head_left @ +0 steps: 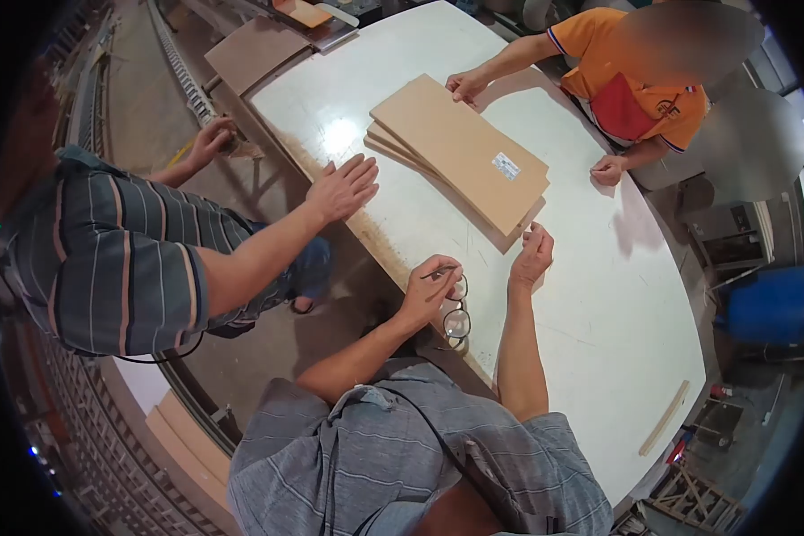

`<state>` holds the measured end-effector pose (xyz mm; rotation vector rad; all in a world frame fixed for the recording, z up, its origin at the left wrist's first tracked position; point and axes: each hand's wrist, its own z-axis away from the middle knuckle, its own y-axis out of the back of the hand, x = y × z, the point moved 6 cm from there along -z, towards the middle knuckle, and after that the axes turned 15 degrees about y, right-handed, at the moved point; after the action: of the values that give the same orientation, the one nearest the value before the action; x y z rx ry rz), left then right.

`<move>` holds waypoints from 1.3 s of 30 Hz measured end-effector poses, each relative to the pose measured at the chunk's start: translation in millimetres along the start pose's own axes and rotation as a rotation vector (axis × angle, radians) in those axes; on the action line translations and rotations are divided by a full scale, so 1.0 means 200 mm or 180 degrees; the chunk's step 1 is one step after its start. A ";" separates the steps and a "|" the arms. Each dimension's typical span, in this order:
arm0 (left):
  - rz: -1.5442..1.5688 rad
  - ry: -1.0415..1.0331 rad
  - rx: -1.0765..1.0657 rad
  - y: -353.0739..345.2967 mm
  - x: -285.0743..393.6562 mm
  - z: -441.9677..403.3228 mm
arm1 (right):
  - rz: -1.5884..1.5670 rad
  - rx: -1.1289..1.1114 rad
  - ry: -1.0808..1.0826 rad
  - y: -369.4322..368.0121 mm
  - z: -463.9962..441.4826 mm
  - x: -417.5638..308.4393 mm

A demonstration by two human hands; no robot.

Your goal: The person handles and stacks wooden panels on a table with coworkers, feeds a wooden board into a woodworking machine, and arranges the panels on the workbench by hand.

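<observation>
Clock centred on the panel stack, 12 = top of view. Panel stack (456, 147): flat brown boards, at least three, slightly fanned, lying on the white bench (590, 326). Printed label (506, 166) on the top board, toward 4 o'clock.

Left hand (431, 293): 6 o'clock, gripping dark-framed glasses (456, 322), lenses hanging over the bench edge area. Right hand (531, 257): 5 o'clock, fingers curled right by the stack's near end; can't tell if it's touching or pinching a board.

Co-worker in orange shirt (590, 36): one hand (466, 85) at the stack's far edge, 12 o'clock; other hand (608, 170) curled at 3. Co-worker in striped shirt (129, 259): hand (342, 188) out flat, 8 o'clock, apart from stack. Thin strip (664, 418) on bench, 5 o'clock, well apart.
</observation>
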<state>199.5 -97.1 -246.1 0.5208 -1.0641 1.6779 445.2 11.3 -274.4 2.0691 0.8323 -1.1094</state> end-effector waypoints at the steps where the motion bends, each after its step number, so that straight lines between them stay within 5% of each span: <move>1: -0.0038 -0.0021 -0.0012 0.01 0.01 0.00 | 0.0035 0.0007 -0.0007 0.00 0.00 0.00; 12: -0.0006 0.0117 -0.0242 0.08 -0.15 -0.17 | -0.0090 -0.0046 0.0231 0.01 0.00 0.20; 26: -0.0705 -0.0639 0.0767 0.09 -0.13 -0.18 | -0.0436 -0.0218 -0.0071 -0.04 -0.01 0.12; 30: -0.0854 -0.0128 0.1022 0.06 -0.11 -0.15 | -0.0510 -0.0231 0.0092 -0.03 -0.02 0.07; 39: 0.0351 -0.0503 0.1011 -0.04 -0.30 -0.14 | -0.1243 -0.0575 -0.0047 0.00 -0.02 0.15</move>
<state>233.8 -105.6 -303.3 0.8234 -0.9555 1.9426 460.5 21.9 -298.7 1.7909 1.3178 -1.1968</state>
